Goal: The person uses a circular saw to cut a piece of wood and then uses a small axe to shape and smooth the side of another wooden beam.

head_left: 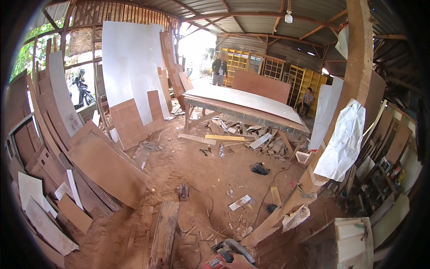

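At the lower edge my left hand (pixel 156 263) is closed on the near end of a weathered wooden board (pixel 165 228), mostly out of frame. My right hand (pixel 238 262) grips a red and black power tool (pixel 224 253), cut off by the lower edge, right of the board. Beyond the board's far end a small metal object (pixel 182 192) sits on the dirt floor; I cannot make out what it is. A wooden post (pixel 336 112) rises on the right with a crumpled white sheet (pixel 339 141) on it.
A raised table (pixel 197 106) bears a white panel (pixel 244 101), with offcuts (pixel 264 143) beneath. Sheets (pixel 107 166) lean along the left. Cables and scraps (pixel 239 201) litter the floor. A standing person (pixel 219 69) and a seated person (pixel 307 101) are at the back.
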Demonstrator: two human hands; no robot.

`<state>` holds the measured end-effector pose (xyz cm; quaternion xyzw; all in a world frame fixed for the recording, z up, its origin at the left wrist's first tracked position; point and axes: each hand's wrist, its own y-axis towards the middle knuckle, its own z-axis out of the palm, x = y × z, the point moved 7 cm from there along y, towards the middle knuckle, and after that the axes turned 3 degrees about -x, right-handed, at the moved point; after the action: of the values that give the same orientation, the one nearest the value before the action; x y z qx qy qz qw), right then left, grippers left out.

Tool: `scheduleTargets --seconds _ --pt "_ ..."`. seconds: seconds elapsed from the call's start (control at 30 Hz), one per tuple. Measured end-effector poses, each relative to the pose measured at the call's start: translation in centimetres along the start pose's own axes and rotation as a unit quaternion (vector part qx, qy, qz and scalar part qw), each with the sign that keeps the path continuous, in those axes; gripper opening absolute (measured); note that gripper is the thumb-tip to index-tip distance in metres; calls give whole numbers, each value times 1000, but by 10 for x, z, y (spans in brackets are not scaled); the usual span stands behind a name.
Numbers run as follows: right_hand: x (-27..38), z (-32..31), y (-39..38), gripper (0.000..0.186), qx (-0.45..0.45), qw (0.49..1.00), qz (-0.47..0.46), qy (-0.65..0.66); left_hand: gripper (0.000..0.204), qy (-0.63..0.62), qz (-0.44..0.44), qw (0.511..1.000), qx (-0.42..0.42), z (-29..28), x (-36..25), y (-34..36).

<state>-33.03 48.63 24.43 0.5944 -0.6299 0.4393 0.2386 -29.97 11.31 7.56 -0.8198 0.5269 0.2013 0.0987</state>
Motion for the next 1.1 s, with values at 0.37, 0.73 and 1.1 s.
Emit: scheduleTargets --seconds 0.37,0.73,1.1 --pt "6 10 -31 56 9 1000 10 -26 74 -78 17 995 -54 -36 10 -13" --pt "13 15 -45 51 -30 998 -43 -25 100 0 17 1000 25 11 33 -37" --pt "22 12 -50 59 5 1000 -17 -20 109 3 83 996 42 12 4 -66"
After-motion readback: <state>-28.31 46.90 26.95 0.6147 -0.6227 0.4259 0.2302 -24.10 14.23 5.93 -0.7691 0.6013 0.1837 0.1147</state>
